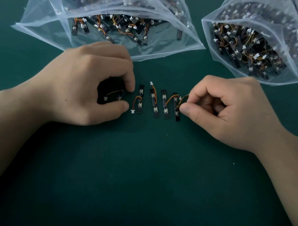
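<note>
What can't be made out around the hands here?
Head view: small black circuit board under the left hand, mostly hidden in that hand's shadow.
Head view: both clear plastic bags, tops cut off by the upper edge.
Head view: board markings, too small.

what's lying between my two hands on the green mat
In the head view, four small black boards lie side by side between the left hand, gripping another board, and the right hand, which pinches the rightmost board's wire.
</note>
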The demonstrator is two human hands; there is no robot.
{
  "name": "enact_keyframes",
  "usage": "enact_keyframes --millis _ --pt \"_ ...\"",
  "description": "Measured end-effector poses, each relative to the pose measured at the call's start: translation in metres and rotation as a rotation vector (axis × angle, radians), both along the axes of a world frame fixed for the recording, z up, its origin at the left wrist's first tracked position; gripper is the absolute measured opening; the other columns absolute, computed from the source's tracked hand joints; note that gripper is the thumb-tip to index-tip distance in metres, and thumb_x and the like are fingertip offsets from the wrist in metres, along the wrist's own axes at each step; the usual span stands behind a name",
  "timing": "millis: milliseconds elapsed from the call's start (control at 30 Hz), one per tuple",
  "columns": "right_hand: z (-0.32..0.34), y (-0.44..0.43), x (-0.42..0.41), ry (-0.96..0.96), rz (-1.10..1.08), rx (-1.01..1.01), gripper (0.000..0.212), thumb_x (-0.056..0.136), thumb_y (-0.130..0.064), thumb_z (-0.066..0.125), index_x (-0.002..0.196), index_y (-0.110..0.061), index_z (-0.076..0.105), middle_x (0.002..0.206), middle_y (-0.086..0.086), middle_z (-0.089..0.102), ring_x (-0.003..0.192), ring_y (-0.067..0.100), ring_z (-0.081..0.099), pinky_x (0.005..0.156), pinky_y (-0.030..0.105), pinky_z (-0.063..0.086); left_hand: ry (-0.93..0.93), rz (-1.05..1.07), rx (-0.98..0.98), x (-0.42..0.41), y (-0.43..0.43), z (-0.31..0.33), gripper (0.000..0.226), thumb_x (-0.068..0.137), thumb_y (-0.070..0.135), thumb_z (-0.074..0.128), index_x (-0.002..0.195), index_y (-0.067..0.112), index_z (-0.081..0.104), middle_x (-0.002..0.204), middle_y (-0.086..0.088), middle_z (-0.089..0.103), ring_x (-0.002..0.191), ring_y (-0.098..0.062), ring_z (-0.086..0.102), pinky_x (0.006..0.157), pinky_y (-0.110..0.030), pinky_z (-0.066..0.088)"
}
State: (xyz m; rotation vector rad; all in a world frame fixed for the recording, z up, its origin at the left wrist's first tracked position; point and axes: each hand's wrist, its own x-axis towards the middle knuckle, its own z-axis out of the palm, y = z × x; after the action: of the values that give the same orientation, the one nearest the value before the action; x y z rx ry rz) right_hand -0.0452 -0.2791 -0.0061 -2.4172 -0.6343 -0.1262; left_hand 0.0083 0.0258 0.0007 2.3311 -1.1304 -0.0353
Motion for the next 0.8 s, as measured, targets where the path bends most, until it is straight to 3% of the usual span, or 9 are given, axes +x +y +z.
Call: enact_keyframes --millis 200,400,600,800 --pt "-0.0002 0.0 -0.0003 0.003 -0.002 0.005 0.017 0.094 -0.034 0.076 0.084 -0.02 0.07 0.059 -0.011 0.056 0.057 0.009 0.053 0.057 0.011 0.034 0.049 -0.014 -0.022 0.0004 0.0017 0.0019 0.044 0.063 0.027 0.055 0.105 0.022 0.068 0.113 0.003 0.063 0.103 -0.03 0.062 0.085 -0.051 0.051" --pt "-0.0004 0.0004 -0.0004 0.009 -0.003 0.005 0.018 0.093 -0.034 0.076 0.084 -0.02 0.071 0.059 -0.011 0.057 0.056 0.012 0.054 0.057 0.012 0.034 0.057 0.015 -0.04 0.0005 0.0016 -0.0016 0.043 0.066 0.026 0.06 0.108 0.025 0.068 0.109 0.003 0.065 0.092 -0.027 0.06 0.076 -0.046 0.05" --pt "0.0008 0.0007 -0.0007 0.019 0.002 0.003 0.018 0.094 -0.033 0.076 0.084 -0.02 0.071 0.059 -0.01 0.057 0.056 0.01 0.053 0.057 0.011 0.033 0.071 0.039 -0.044 -0.0014 0.0012 -0.0027 0.04 0.072 0.037 0.074 0.111 0.027 0.068 0.109 0.005 0.065 0.088 -0.02 0.057 0.074 -0.046 0.049" --pt "0.0011 0.0009 -0.0006 0.019 -0.003 0.008 0.017 0.093 -0.033 0.077 0.084 -0.019 0.071 0.059 -0.009 0.058 0.056 0.01 0.053 0.056 0.012 0.034 0.077 0.039 -0.039 -0.0028 -0.0004 -0.0016 0.041 0.071 0.032 0.077 0.11 0.025 0.068 0.105 0.006 0.064 0.085 -0.016 0.055 0.073 -0.044 0.048"
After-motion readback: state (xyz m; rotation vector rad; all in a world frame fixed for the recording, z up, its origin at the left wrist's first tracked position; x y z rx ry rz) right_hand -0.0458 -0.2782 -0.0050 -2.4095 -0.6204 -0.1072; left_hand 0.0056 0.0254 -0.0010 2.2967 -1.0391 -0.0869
